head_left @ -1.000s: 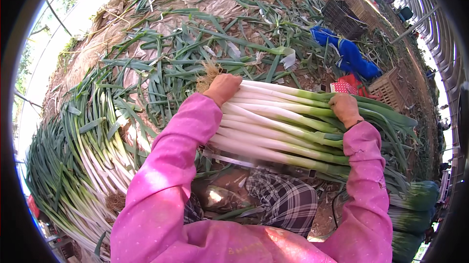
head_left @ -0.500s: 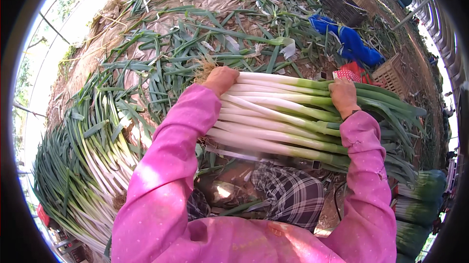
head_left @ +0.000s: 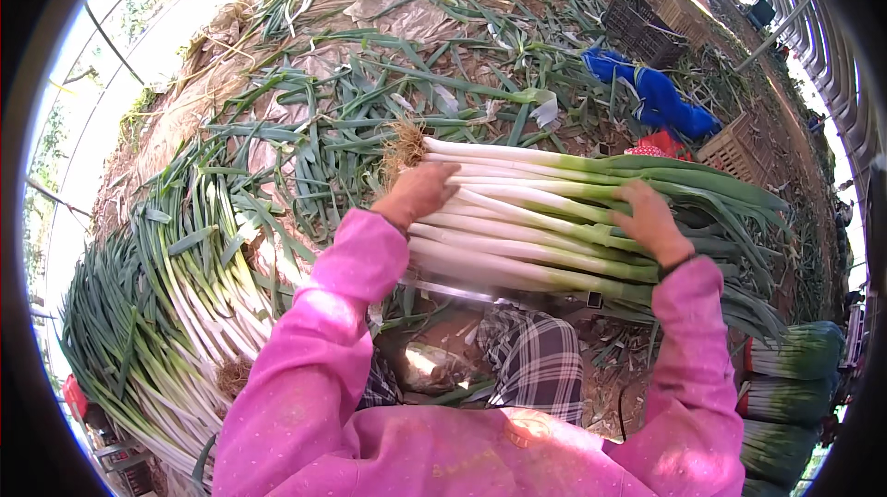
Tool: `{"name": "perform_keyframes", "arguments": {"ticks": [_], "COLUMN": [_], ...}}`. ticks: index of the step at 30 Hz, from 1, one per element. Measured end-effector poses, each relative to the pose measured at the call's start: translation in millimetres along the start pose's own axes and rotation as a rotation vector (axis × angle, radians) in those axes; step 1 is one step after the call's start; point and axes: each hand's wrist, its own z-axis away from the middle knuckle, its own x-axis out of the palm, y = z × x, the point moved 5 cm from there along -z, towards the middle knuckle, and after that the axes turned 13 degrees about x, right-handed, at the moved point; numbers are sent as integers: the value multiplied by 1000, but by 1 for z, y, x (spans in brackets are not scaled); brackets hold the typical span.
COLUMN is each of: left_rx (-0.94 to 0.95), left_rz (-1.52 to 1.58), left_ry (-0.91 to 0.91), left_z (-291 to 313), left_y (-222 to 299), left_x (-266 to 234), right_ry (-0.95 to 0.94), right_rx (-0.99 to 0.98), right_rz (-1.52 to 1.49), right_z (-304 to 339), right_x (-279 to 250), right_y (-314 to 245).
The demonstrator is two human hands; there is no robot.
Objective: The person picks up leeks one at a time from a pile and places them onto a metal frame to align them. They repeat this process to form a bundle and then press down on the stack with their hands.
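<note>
A row of long green onions (head_left: pixel 527 206) lies side by side in front of me, white shanks to the left and green leaves to the right. My left hand (head_left: pixel 418 196) rests on the white shanks beside the tangled roots (head_left: pixel 403 148), its fingers stretched over them. Over the pale green part, my right hand (head_left: pixel 651 220) is open, with the fingers apart and touching or just above the stalks. Neither hand is closed round a stalk. Under the near edge of the row, part of a metallic bar (head_left: pixel 462 294) shows; the rest of the support is hidden.
A large pile of green onions (head_left: pixel 176 312) spreads at the left. Loose leaves (head_left: pixel 323 109) litter the ground ahead. Bundled onions (head_left: pixel 790 395) are stacked at the lower right. Farther right are a blue cloth (head_left: pixel 661 95), a tan crate (head_left: pixel 735 151) and a black crate (head_left: pixel 642 30).
My left hand has let go of the far onion's root end and come nearer, onto the shanks. The right hand has loosened and moved nearer too. The view has shifted slightly.
</note>
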Motion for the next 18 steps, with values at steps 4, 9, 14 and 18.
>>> {"name": "perform_keyframes", "arguments": {"ticks": [4, 9, 14, 18], "left_rx": [128, 178, 107, 9], "left_rz": [-193, -186, -129, -212], "left_ry": [128, 199, 314, 240], "left_z": [10, -11, -35, -60], "left_y": [18, 30, 11, -1], "left_x": [4, -13, -14, 21], "right_ry": [-105, 27, 323, 229], "right_rx": [7, 19, -27, -18], "right_rz": [184, 281, 181, 212], "right_z": [46, 45, 3, -19], "right_x": [3, 5, -53, -26], "right_y": [-20, -9, -21, 12]}}
